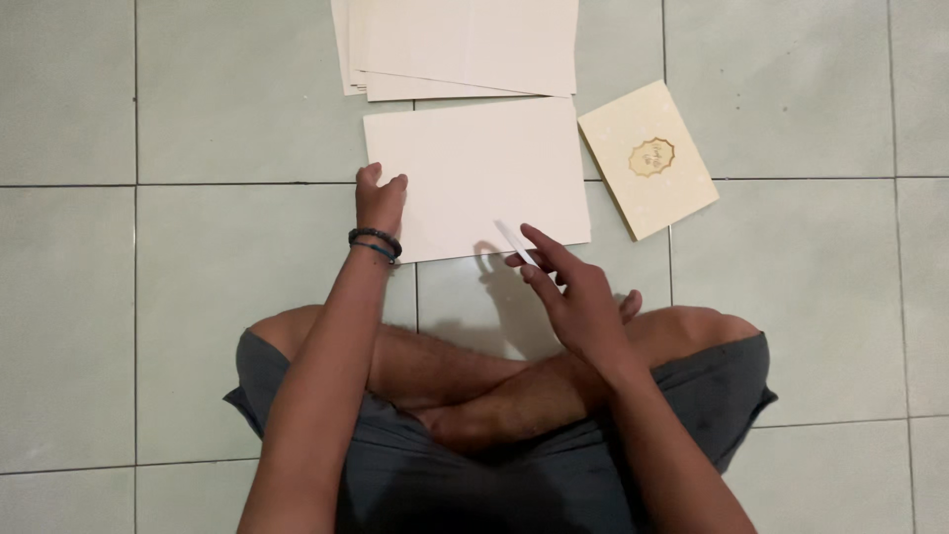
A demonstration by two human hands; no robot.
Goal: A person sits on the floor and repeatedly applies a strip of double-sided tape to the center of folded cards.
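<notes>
A cream card sheet (474, 168) lies flat on the tiled floor in front of my crossed legs. My left hand (380, 196), with dark bead bracelets at the wrist, presses its curled fingers on the sheet's left edge. My right hand (573, 292) hovers over the sheet's near right corner and holds a thin white stick-like tool (516, 241) between the fingers; its tip rests near the sheet's lower edge.
A stack of the same cream sheets (460, 44) lies just beyond the single sheet. A folded cream card with a gold ornamental emblem (647, 158) lies to the right. Pale grey floor tiles (178, 297) surround everything.
</notes>
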